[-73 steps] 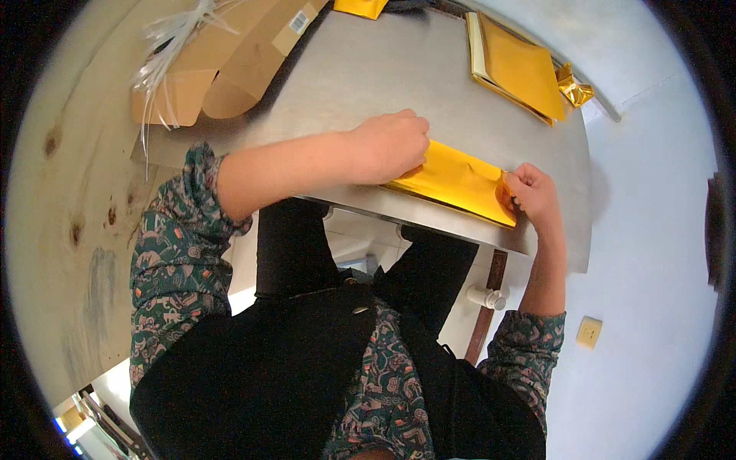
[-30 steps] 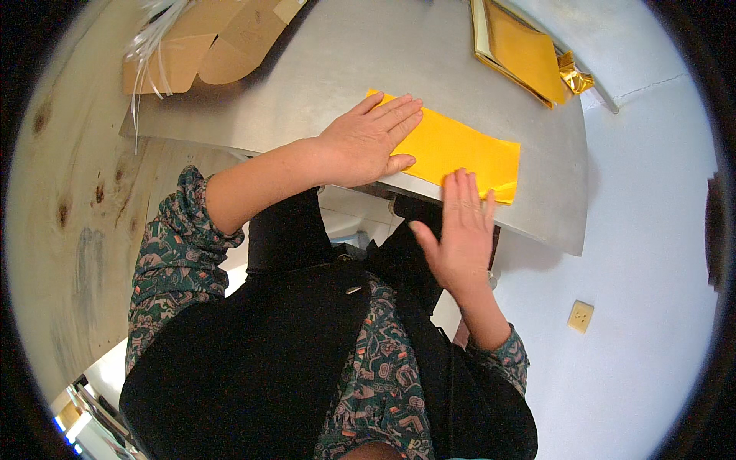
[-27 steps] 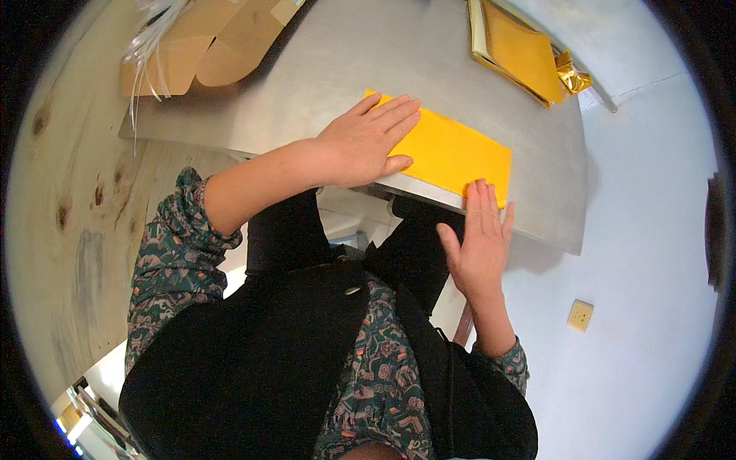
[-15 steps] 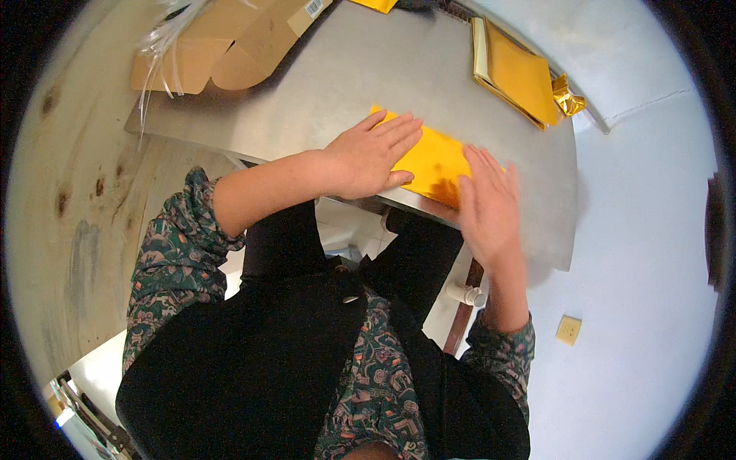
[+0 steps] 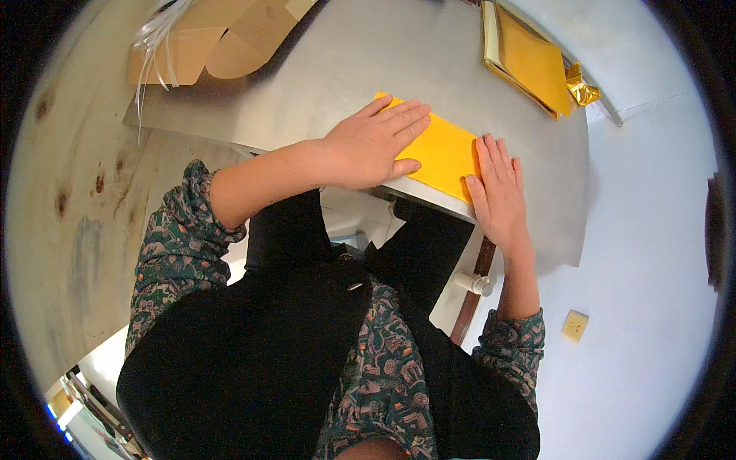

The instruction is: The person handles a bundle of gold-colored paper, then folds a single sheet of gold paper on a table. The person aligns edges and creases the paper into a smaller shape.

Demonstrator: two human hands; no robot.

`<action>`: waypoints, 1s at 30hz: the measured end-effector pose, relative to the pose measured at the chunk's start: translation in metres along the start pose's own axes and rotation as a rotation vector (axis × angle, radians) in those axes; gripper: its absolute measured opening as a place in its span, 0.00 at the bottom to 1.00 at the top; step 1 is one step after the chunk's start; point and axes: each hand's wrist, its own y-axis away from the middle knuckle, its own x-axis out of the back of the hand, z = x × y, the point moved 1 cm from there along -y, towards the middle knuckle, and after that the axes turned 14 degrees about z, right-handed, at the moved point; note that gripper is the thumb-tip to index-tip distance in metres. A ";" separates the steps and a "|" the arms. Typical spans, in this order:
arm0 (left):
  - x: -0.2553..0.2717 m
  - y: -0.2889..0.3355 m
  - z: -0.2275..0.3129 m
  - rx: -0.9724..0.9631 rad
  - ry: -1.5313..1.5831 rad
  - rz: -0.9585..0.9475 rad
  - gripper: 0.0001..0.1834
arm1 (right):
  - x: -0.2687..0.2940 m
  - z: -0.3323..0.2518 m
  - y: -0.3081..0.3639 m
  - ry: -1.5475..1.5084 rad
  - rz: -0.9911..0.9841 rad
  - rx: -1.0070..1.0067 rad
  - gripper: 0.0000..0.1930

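Note:
A bright yellow-gold sheet of paper or foil (image 5: 445, 155) lies flat along the near edge of the grey table (image 5: 322, 100). My left hand (image 5: 373, 144) rests palm down over its left end, fingers stretched out and pointing right, thumb apart. At the sheet's right end my right hand (image 5: 500, 189) lies with its fingers extended forward and its thumb spread toward the sheet. Neither hand grasps anything. The parts of the sheet beneath my palms are hidden.
At the far right lies a stack of gold sheets (image 5: 533, 61), with crumpled gold foil (image 5: 583, 86) beside it. An open cardboard box (image 5: 241, 46) with white plastic strips (image 5: 159, 46) stands at the far left. A white wall (image 5: 644, 230) borders the table's right side.
My right hand has shifted slightly right, and its motion blur is gone. The dark reflection on the sheet has faded. My left hand stays on the left end; the whole view has shifted a little.

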 end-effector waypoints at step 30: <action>0.041 0.071 0.032 0.049 -0.078 0.114 0.38 | -0.002 -0.005 -0.003 -0.003 -0.024 -0.008 0.31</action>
